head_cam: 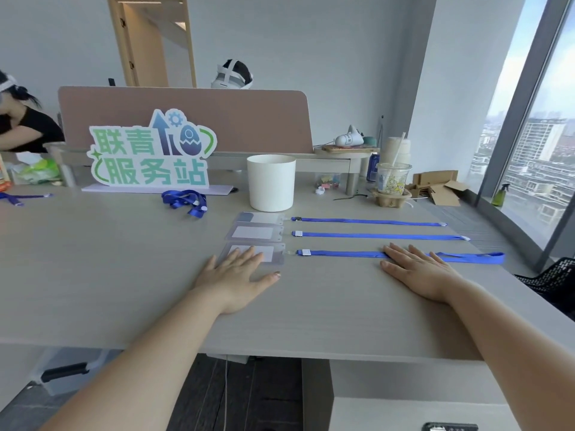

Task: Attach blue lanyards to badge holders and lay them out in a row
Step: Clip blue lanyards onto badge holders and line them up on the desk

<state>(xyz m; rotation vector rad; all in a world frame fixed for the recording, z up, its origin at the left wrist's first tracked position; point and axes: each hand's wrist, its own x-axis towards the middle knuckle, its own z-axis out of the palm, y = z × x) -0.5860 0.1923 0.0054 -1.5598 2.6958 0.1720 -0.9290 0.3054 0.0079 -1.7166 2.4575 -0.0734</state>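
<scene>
Setting: office room; a pale wood-grain desk [93, 275] beside a tall window [529, 135], with a pink partition [249, 119] along the desk's back.
Badge holders, count: three, of clear plastic, each with a white card inside.
Badge holders, position: ranked close together at desk centre: far badge holder [259, 217], middle badge holder [253, 232], nearest badge holder [273, 255].
Lanyards attached, count: three flat blue straps, each clipped to the right end of its holder.
Lanyards attached, position: drawn out straight to the right, roughly parallel: far lanyard [370, 221], middle lanyard [379, 235], nearest lanyard [342, 253].
Spare lanyards: one tangled blue bundle [184, 201] in front of the sign [152, 154]; one further blue strap [18, 198] at the desk's left edge.
Left hand [236, 275]: flat, fingers straight, fingertips pressing on the nearest badge holder.
Right hand [417, 269]: flat, palm down, fingers straight across the nearest lanyard.
Other items: one white cylindrical tub [271, 181] just behind the holders; one plastic cup [392, 178] with a straw.
</scene>
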